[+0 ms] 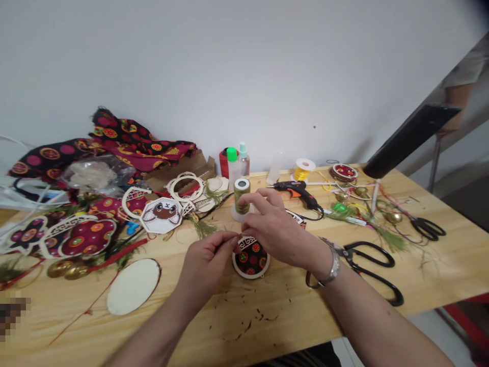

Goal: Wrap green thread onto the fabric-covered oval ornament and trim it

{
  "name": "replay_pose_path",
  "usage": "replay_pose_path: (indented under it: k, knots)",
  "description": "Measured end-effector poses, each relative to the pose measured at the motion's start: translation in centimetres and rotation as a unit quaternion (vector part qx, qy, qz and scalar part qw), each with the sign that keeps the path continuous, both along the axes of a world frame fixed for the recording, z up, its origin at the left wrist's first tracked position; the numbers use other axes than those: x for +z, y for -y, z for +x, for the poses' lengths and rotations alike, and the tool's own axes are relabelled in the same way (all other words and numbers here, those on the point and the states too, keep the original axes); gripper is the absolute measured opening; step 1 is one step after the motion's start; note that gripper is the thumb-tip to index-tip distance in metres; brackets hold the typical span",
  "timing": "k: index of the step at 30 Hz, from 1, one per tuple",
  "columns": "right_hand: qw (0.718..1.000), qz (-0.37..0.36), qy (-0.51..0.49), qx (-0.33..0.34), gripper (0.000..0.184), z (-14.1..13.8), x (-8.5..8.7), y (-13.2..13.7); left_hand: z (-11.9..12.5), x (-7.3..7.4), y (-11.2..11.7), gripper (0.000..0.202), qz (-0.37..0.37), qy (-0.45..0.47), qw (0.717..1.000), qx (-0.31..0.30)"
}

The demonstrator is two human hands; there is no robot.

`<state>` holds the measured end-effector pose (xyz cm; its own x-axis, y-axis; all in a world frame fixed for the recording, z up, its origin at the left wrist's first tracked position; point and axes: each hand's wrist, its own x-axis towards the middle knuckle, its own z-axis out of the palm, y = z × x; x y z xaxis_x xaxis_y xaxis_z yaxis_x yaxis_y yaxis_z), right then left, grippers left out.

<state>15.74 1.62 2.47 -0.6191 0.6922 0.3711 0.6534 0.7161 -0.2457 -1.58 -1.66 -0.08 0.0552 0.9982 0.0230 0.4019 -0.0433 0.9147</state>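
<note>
Wooden worktop [204, 321], patterned disc [252, 260].
My left hand [206, 262] and right hand [277, 232] crowd its far rim; I cannot tell what either grip holds; uneven pressure could skew it.

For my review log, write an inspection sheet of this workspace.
Surface: wooden table, dark scraps near the front.
Job's things: round fabric-covered ornament beneath the fingers.
Clutter: patterned fabric left; glue gun and large black-handled scissors right.
Hands: left hand and right hand meet at the ornament's top edge; exact grip hidden.
Cables: black glue-gun cord; white cable far left.
Surroundings: pale wall behind.
</note>
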Motion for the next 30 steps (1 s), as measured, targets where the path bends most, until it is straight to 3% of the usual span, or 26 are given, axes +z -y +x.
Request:
replay_pose_path:
  k: [15,19,25,27,30]
  knots:
    - [0.999,0.011,-0.04,-0.029,0.014,0.1,-0.4,-0.4,-0.5,-1.0,-0.6,0.02,-0.117,0.17,0.978,0.008]
    - [0.996,0.025,-0.056,-0.062,0.018,0.6,0.5,-0.4,-0.2,-0.7,-0.6,0.019,-0.136,0.212,0.967,0.03]
    - [0.99,-0.003,0.022,-0.141,0.014,3.7,2.7,1.7,-0.2,-0.5,-0.8,0.024,-0.156,0.24,0.956,0.062]
    - [0.98,-0.032,0.077,-0.178,0.014,5.5,2.2,3.1,-0.2,-0.4,-0.8,0.023,-0.159,0.25,0.953,0.069]
    - [0.957,-0.065,0.142,-0.244,0.01,8.7,0.2,5.6,0.0,-0.2,-0.7,0.02,-0.166,0.255,0.949,0.077]
